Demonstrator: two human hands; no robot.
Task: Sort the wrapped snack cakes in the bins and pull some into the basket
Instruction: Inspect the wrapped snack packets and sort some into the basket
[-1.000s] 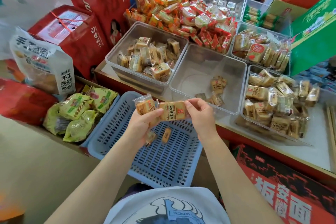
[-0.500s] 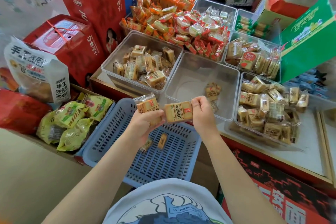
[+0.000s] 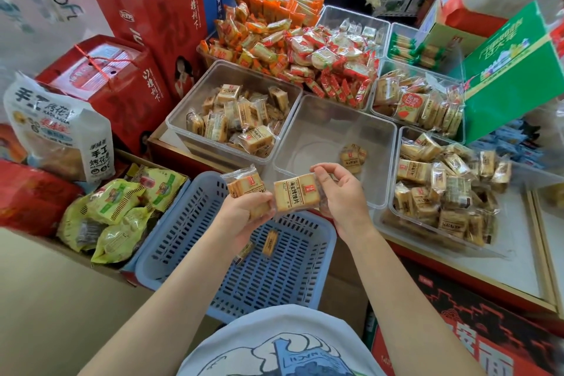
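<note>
At about nine o'clock of the scene's middle sits the slatted blue plastic basket (image 3: 195, 241), with a small tan wrapped cake (image 3: 270, 242) lying on its floor and what may be a second one half hidden under the left wrist. Above it the left hand (image 3: 244, 217) curls around a clear-wrapped tan snack cake (image 3: 246, 185), while at its three o'clock the right hand (image 3: 338, 195) pinches a flat tan wrapped cake with dark lettering (image 3: 296, 194) by its right edge. Behind them, at twelve o'clock, the nearly empty clear plastic bin (image 3: 320, 131) holds a few wrapped cakes (image 3: 352, 157), with the full clear bin of tan cakes (image 3: 442, 183) at its three o'clock.
</note>
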